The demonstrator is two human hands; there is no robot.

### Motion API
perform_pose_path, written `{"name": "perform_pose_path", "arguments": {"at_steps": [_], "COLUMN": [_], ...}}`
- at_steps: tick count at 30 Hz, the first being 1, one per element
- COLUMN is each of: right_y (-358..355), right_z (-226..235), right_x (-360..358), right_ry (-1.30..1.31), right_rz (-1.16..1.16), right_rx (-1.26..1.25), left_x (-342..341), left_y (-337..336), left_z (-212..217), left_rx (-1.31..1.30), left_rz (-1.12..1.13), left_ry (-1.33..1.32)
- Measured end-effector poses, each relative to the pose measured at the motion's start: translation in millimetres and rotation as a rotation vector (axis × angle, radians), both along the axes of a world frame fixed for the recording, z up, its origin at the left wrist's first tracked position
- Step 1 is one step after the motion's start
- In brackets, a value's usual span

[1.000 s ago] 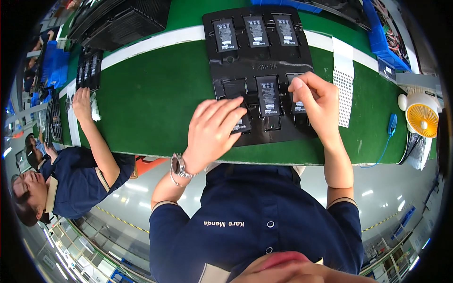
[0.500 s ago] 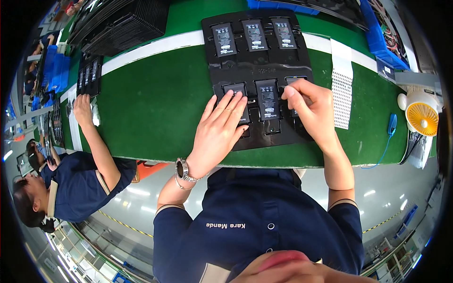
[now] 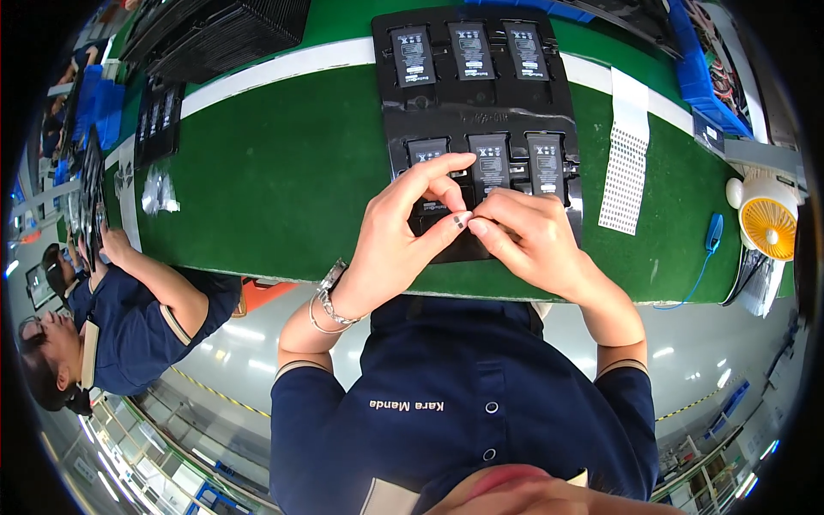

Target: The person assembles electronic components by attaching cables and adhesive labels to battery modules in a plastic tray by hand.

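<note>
My left hand [image 3: 393,236] is raised over the near edge of a black plastic tray [image 3: 481,118], index finger stretched out and thumb apart from it. Small dark square pads [image 3: 459,221] stick to the tip of that thumb. Against the thumb tip, my right hand [image 3: 536,236] pinches with thumb and index finger; whatever sits between them is too small to make out. Flat black batteries lie in the tray's pockets: three in the far row [image 3: 471,51] and three in the near row [image 3: 490,163]. My left hand partly covers the near-left battery [image 3: 427,151].
Right of the tray lies a white sheet [image 3: 625,163] with rows of small dark squares. Farther right are a blue-handled tool [image 3: 714,232] and a small yellow-and-white fan [image 3: 766,225]. Stacked black trays [image 3: 227,39] stand far left; a co-worker [image 3: 142,330] sits at the left.
Both hands have left the near-row batteries and come together near the tray's front edge. My right fingers now meet my left thumb tip. The co-worker's hand has moved nearer the co-worker's body.
</note>
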State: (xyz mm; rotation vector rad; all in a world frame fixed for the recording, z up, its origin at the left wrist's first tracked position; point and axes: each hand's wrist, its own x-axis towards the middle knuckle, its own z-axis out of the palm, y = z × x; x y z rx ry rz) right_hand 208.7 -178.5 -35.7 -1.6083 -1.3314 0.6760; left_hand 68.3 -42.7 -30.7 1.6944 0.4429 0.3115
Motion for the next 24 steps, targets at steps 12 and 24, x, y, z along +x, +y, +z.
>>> {"name": "perform_pose_path", "arguments": {"at_steps": [12,24], "right_y": [2.4,3.3], "right_z": [-3.5,-3.1], "right_x": [3.2,19.6], "right_ry": [-0.235,-0.441], "right_rz": [0.025,0.065], "right_rx": [0.146,0.370], "left_x": [3.4,9.3], "left_y": [1.3,1.0], "left_z": [8.7,6.1], "left_rx": [0.094,-0.066], "left_rz": [-0.063,-0.130], "left_ry": [0.037,0.133]}}
